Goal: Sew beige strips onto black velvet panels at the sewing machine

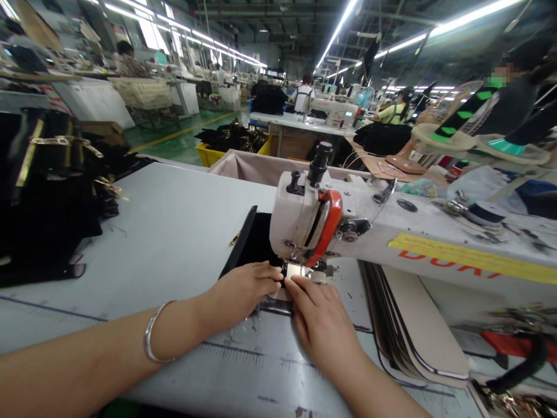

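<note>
At the needle area of a white sewing machine [291, 217], my two hands meet with their fingertips close together. My left hand [250, 287], with a silver bangle on the wrist, presses its closed fingers on the near edge of a black fabric piece [261, 241]. This piece lies flat on the table left of the machine head and runs partly behind it. My right hand [322, 310] has its fingers bent together at the same edge, beside a small bright pale patch [295, 270] under the presser foot. The fingertips hide the exact grip.
Stacked pale panels with dark edges [429, 325] lie under the machine arm. Black pieces with gold hardware [47, 191] are heaped on the left of the table [174, 215]. A yellow crate [209, 155] stands beyond. Other people sit at machines farther back.
</note>
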A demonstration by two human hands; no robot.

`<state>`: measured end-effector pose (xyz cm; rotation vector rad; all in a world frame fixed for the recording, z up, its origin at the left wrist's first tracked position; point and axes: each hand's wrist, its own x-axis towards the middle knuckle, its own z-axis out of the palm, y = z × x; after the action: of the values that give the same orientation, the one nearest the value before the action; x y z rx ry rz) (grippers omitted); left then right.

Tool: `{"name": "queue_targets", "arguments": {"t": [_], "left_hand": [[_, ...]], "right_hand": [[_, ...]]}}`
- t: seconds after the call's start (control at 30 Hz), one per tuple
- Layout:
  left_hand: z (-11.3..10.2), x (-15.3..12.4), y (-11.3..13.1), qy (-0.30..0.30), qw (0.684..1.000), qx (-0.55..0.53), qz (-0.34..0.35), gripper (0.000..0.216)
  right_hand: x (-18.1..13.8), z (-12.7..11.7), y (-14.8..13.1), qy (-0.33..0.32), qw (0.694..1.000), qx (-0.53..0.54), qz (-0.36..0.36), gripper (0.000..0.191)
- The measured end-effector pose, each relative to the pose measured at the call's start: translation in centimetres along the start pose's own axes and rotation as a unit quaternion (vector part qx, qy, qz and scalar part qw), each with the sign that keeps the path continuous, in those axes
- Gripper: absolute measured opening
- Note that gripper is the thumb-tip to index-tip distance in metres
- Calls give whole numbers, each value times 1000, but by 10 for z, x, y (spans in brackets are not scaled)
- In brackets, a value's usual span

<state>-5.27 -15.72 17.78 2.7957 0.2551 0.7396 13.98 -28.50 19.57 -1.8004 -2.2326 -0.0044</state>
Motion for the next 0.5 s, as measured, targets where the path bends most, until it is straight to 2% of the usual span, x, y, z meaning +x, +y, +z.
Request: {"name": "queue_targets", "arguments": {"t": [0.2,0.5], "left_hand": [[0,13,-7,-3,999,-11,-51,20],[7,18,-18,-3,997,4,-75,22]], "right_hand": [[1,1,-1,3,1000,-10,10,48],[10,-1,-4,1,999,-36,29,48]]}}
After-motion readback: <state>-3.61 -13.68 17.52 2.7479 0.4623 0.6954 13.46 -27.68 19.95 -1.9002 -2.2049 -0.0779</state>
